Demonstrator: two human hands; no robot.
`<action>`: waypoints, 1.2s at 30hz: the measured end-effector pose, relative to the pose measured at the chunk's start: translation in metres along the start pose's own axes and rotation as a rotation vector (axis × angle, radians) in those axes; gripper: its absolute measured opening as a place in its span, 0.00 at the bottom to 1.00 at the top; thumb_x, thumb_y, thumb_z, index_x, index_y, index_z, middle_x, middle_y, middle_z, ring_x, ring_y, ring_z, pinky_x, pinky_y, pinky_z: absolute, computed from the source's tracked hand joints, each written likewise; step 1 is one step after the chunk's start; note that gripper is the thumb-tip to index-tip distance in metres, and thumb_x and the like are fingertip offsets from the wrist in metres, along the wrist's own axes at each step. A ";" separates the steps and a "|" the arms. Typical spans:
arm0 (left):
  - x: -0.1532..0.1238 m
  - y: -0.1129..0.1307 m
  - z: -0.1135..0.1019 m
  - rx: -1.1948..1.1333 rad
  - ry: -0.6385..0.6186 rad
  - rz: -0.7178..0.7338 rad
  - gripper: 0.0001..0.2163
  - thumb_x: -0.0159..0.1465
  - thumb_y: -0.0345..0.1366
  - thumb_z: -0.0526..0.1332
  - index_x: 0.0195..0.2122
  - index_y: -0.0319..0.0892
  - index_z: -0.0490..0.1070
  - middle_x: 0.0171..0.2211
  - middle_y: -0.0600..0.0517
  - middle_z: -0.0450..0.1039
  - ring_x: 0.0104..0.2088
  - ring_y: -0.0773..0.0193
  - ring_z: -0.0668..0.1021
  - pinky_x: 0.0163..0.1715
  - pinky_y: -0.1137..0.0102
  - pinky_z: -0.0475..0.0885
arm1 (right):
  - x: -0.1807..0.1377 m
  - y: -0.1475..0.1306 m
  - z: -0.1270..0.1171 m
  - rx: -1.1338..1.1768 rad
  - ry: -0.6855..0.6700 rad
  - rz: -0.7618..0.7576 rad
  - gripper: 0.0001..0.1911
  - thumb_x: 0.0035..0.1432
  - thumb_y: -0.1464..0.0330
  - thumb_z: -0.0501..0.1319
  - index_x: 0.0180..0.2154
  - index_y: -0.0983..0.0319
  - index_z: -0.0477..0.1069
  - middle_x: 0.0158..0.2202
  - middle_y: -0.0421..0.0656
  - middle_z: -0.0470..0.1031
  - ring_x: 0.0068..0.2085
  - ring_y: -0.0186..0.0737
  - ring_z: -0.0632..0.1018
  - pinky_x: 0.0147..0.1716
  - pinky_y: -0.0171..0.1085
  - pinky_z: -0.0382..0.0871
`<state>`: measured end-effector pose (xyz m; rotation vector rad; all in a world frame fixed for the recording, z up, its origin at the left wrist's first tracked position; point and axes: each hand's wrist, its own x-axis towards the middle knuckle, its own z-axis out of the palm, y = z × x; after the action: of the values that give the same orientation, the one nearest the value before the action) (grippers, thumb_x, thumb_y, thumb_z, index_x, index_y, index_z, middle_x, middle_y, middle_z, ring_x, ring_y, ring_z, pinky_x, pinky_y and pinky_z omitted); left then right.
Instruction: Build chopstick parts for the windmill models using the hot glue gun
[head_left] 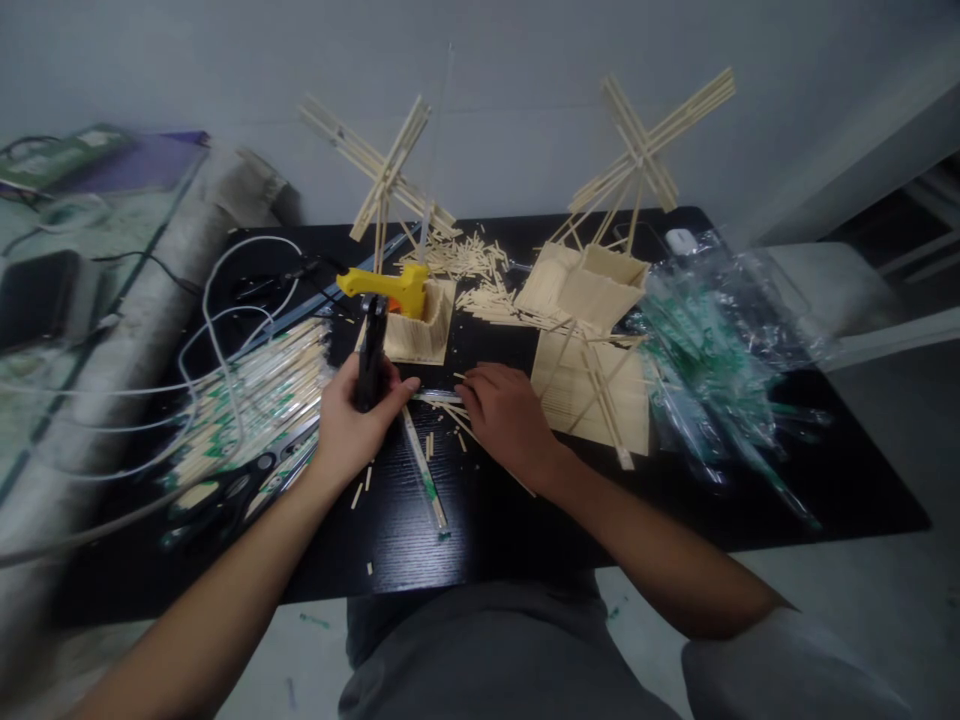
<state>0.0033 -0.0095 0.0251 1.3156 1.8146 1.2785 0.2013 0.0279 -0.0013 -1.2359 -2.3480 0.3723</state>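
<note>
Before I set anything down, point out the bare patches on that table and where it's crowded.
The table is bare at the front, between the wrapped stick and right forearm, and at the right corner, beyond the wrappers. Crowded: the left side, with sticks and scissors, and the back middle, with scraps.

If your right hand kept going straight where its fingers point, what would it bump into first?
The right hand would probably meet the thin strip right by its fingers; past that, the left hand, though depth is hard to judge.
</note>
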 end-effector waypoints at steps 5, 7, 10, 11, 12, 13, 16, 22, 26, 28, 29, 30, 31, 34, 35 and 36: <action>-0.001 0.004 0.000 0.000 -0.001 -0.019 0.18 0.51 0.48 0.74 0.32 0.42 0.72 0.29 0.56 0.72 0.29 0.72 0.71 0.30 0.76 0.69 | 0.000 0.004 0.000 -0.072 -0.026 0.021 0.11 0.70 0.74 0.55 0.40 0.67 0.77 0.42 0.51 0.80 0.46 0.50 0.76 0.49 0.47 0.70; -0.001 0.004 0.000 0.006 -0.003 -0.023 0.18 0.51 0.48 0.74 0.32 0.42 0.72 0.29 0.56 0.72 0.28 0.72 0.71 0.29 0.76 0.68 | 0.000 0.005 0.001 -0.075 -0.026 0.015 0.11 0.70 0.75 0.54 0.41 0.66 0.76 0.41 0.51 0.79 0.45 0.50 0.74 0.47 0.46 0.70; -0.001 0.005 0.000 0.024 -0.017 -0.021 0.17 0.52 0.48 0.74 0.31 0.42 0.73 0.28 0.56 0.72 0.28 0.73 0.70 0.28 0.76 0.67 | 0.001 0.005 0.001 -0.072 -0.036 0.027 0.12 0.71 0.75 0.53 0.44 0.65 0.75 0.41 0.51 0.79 0.44 0.49 0.73 0.46 0.45 0.69; -0.001 0.005 0.000 0.027 -0.019 -0.019 0.17 0.52 0.48 0.74 0.31 0.42 0.73 0.28 0.56 0.72 0.28 0.72 0.70 0.28 0.76 0.67 | 0.001 0.005 0.001 -0.070 -0.041 0.030 0.12 0.71 0.76 0.52 0.45 0.65 0.75 0.42 0.51 0.79 0.44 0.49 0.73 0.46 0.45 0.69; -0.001 0.005 0.000 0.029 -0.021 -0.017 0.16 0.52 0.48 0.73 0.32 0.41 0.73 0.28 0.56 0.72 0.28 0.72 0.71 0.29 0.76 0.67 | 0.002 0.005 0.000 -0.069 -0.049 0.034 0.12 0.71 0.76 0.52 0.47 0.66 0.74 0.42 0.51 0.78 0.44 0.49 0.73 0.47 0.45 0.69; -0.002 0.005 0.001 0.029 -0.020 -0.015 0.16 0.53 0.47 0.73 0.32 0.41 0.74 0.29 0.56 0.73 0.29 0.72 0.71 0.30 0.77 0.68 | 0.002 0.004 -0.001 -0.070 -0.058 0.039 0.13 0.71 0.76 0.52 0.48 0.66 0.74 0.42 0.51 0.78 0.44 0.49 0.73 0.48 0.46 0.69; -0.002 0.004 0.000 0.036 -0.021 -0.011 0.15 0.54 0.45 0.73 0.33 0.41 0.74 0.29 0.56 0.73 0.29 0.73 0.72 0.30 0.77 0.68 | 0.003 0.004 -0.004 -0.072 -0.079 0.020 0.15 0.70 0.77 0.53 0.52 0.67 0.75 0.46 0.53 0.77 0.48 0.50 0.72 0.51 0.47 0.70; -0.002 0.003 0.000 0.032 -0.037 0.001 0.16 0.53 0.46 0.73 0.32 0.41 0.73 0.29 0.56 0.72 0.29 0.73 0.71 0.30 0.77 0.69 | 0.001 0.011 -0.001 -0.023 -0.088 -0.089 0.16 0.68 0.77 0.57 0.54 0.64 0.76 0.57 0.51 0.76 0.57 0.51 0.71 0.56 0.50 0.67; -0.002 0.002 0.000 0.030 -0.029 0.002 0.16 0.53 0.47 0.73 0.33 0.42 0.72 0.28 0.56 0.71 0.28 0.73 0.71 0.30 0.77 0.69 | 0.001 0.011 -0.003 0.037 -0.105 -0.078 0.12 0.68 0.77 0.57 0.46 0.65 0.78 0.49 0.49 0.80 0.52 0.48 0.74 0.54 0.46 0.67; -0.003 0.001 0.001 0.029 -0.026 0.000 0.17 0.53 0.47 0.73 0.33 0.42 0.72 0.28 0.57 0.71 0.27 0.73 0.70 0.29 0.77 0.68 | 0.002 0.008 -0.006 0.037 -0.126 -0.047 0.12 0.68 0.77 0.56 0.45 0.65 0.78 0.46 0.49 0.80 0.49 0.47 0.74 0.52 0.45 0.68; -0.003 0.001 0.001 0.031 -0.026 -0.001 0.17 0.53 0.47 0.73 0.33 0.42 0.72 0.27 0.57 0.71 0.27 0.73 0.70 0.29 0.77 0.68 | 0.003 0.007 -0.008 0.030 -0.137 -0.038 0.12 0.68 0.78 0.56 0.45 0.65 0.78 0.45 0.49 0.79 0.48 0.47 0.74 0.52 0.45 0.68; -0.003 0.001 0.001 0.033 -0.025 -0.002 0.17 0.53 0.47 0.74 0.33 0.42 0.72 0.27 0.57 0.71 0.27 0.73 0.70 0.29 0.77 0.68 | 0.003 0.005 -0.009 0.019 -0.145 -0.031 0.13 0.68 0.78 0.55 0.46 0.65 0.77 0.45 0.50 0.79 0.47 0.47 0.74 0.52 0.44 0.69; -0.003 0.002 0.001 0.034 -0.024 -0.002 0.17 0.53 0.47 0.74 0.33 0.42 0.72 0.27 0.57 0.70 0.27 0.73 0.70 0.30 0.77 0.68 | 0.003 0.004 -0.010 0.009 -0.151 -0.028 0.14 0.68 0.78 0.55 0.47 0.66 0.77 0.45 0.50 0.78 0.47 0.47 0.73 0.52 0.44 0.69; -0.002 0.003 0.001 0.038 -0.028 0.006 0.16 0.53 0.46 0.74 0.32 0.42 0.72 0.28 0.57 0.71 0.28 0.73 0.70 0.30 0.77 0.68 | 0.003 0.002 -0.009 -0.019 -0.168 -0.030 0.16 0.68 0.78 0.53 0.51 0.67 0.75 0.47 0.53 0.77 0.48 0.49 0.72 0.54 0.46 0.69; -0.002 0.003 0.001 0.040 -0.032 0.010 0.16 0.53 0.47 0.74 0.32 0.42 0.73 0.28 0.57 0.71 0.28 0.73 0.70 0.30 0.77 0.68 | 0.003 0.002 -0.008 -0.026 -0.170 -0.038 0.17 0.69 0.78 0.52 0.53 0.68 0.75 0.48 0.53 0.77 0.49 0.50 0.72 0.54 0.47 0.69; -0.002 0.003 0.001 0.043 -0.037 0.013 0.16 0.53 0.47 0.74 0.32 0.42 0.73 0.28 0.57 0.71 0.28 0.73 0.70 0.30 0.77 0.67 | 0.003 0.003 -0.008 -0.032 -0.168 -0.048 0.18 0.69 0.78 0.52 0.54 0.68 0.74 0.48 0.54 0.76 0.49 0.50 0.72 0.55 0.48 0.69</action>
<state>0.0061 -0.0110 0.0270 1.3668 1.8208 1.2202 0.2056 0.0322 0.0049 -1.2024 -2.5295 0.4398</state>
